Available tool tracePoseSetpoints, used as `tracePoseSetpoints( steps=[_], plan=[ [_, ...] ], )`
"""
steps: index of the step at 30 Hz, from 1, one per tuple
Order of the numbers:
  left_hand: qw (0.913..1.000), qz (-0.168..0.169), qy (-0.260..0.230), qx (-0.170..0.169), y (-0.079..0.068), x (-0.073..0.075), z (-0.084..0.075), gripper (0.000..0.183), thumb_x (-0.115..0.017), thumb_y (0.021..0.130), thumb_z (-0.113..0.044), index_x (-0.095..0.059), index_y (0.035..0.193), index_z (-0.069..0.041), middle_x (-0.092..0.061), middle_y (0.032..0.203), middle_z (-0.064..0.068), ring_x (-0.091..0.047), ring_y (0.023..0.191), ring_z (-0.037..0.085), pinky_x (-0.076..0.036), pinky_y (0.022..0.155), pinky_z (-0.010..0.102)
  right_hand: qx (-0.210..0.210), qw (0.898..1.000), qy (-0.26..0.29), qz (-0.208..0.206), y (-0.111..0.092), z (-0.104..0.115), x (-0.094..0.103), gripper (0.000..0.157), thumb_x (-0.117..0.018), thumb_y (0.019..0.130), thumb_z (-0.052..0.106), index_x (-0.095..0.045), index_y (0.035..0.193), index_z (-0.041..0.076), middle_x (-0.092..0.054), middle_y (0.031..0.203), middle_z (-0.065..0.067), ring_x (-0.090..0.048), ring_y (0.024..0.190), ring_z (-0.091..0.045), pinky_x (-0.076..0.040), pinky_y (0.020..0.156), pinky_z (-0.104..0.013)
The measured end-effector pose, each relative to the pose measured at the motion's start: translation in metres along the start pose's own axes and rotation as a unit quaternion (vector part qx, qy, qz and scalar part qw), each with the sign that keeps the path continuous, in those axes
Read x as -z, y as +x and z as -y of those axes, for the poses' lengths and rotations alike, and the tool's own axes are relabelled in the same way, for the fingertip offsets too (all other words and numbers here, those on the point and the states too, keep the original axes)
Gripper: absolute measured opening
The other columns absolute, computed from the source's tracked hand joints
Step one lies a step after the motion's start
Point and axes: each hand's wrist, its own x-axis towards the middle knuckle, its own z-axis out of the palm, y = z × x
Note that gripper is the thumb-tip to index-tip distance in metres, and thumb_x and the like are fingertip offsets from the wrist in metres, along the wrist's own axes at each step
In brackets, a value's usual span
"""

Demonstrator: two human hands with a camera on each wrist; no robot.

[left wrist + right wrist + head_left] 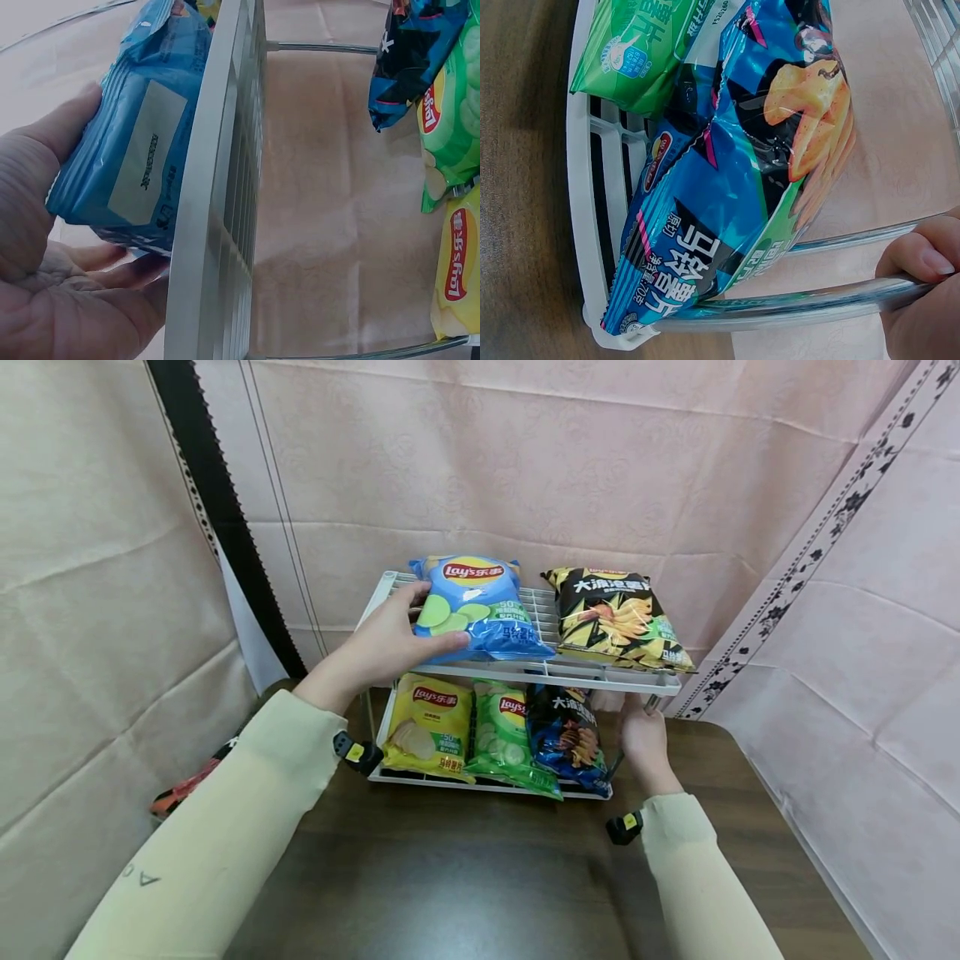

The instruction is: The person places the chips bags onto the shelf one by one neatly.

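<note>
On the upper tier of a white two-tier rack (pixel 615 678) lies a blue Lay's chip bag (pixel 480 610). My left hand (pixel 393 639) grips that bag by its left side, thumb in front and fingers behind. Beside it on the same tier rests a black and yellow chip bag (pixel 618 618). My right hand (pixel 643 735) holds the rack's metal side post (pixel 810 304), fingers curled round it. The lower tier carries a yellow chip bag (pixel 427 727), a green chip bag (pixel 510 739) and a dark blue chip bag (pixel 567 739), side by side.
The rack stands on a brown wooden table (pixel 450 868). Pale cloth (pixel 525 460) hangs behind it and on both sides. A red and black object (pixel 187 789) is partly hidden behind my left sleeve.
</note>
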Motion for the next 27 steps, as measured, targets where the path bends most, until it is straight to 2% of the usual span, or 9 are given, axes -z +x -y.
tracePoseSetpoints(
  steps=[4,8,16,21,27],
  plan=[
    [0.9999,-0.005,0.011,-0.008,0.002,-0.006,-0.005,0.104,-0.068,0.078,-0.065,-0.013,0.155,-0.021,-0.031,0.152,0.008,-0.034,0.136,0.025,-0.038,0.102,0.045,0.006,1.0,-0.009,-0.002,0.0,0.0,0.0,0.058,-0.031,0.101,0.055,-0.035,0.061,0.014,-0.034,0.049,0.003,-0.03,0.039,-0.014,-0.028,0.038,-0.032],
    [0.9999,0.009,0.001,-0.009,0.004,-0.012,-0.008,0.104,-0.069,0.078,-0.064,-0.012,0.155,-0.023,-0.03,0.152,0.008,-0.034,0.136,0.024,-0.038,0.103,0.046,0.01,1.0,-0.021,-0.008,-0.001,-0.001,-0.001,0.058,-0.031,0.101,0.056,-0.035,0.061,0.014,-0.034,0.049,0.003,-0.03,0.039,-0.015,-0.028,0.039,-0.032],
    [0.9994,0.029,-0.01,-0.018,0.011,-0.021,-0.005,0.108,-0.067,0.076,-0.068,-0.009,0.155,-0.023,-0.028,0.154,0.004,-0.032,0.138,0.019,-0.036,0.104,0.042,0.037,0.995,-0.089,-0.019,-0.003,-0.002,-0.001,0.067,-0.028,0.1,0.059,-0.04,0.058,0.009,-0.038,0.046,-0.001,-0.035,0.039,-0.021,-0.032,0.041,-0.038],
    [0.9992,0.028,-0.018,-0.024,0.012,-0.022,-0.003,0.108,-0.067,0.076,-0.069,-0.01,0.155,-0.023,-0.028,0.154,0.004,-0.032,0.138,0.019,-0.036,0.104,0.041,0.032,0.995,-0.094,-0.02,-0.004,0.0,-0.002,0.07,-0.029,0.097,0.064,-0.041,0.058,0.007,-0.039,0.045,-0.002,-0.035,0.039,-0.023,-0.032,0.042,-0.039],
    [0.9986,0.03,-0.024,-0.036,0.008,-0.021,-0.002,0.104,-0.066,0.078,-0.068,-0.013,0.155,-0.022,-0.031,0.152,0.003,-0.034,0.136,0.018,-0.038,0.103,0.041,0.015,0.998,-0.061,-0.008,-0.004,0.001,-0.003,0.066,-0.029,0.098,0.062,-0.038,0.061,0.008,-0.036,0.046,0.0,-0.032,0.038,-0.02,-0.03,0.04,-0.038]
  ],
)
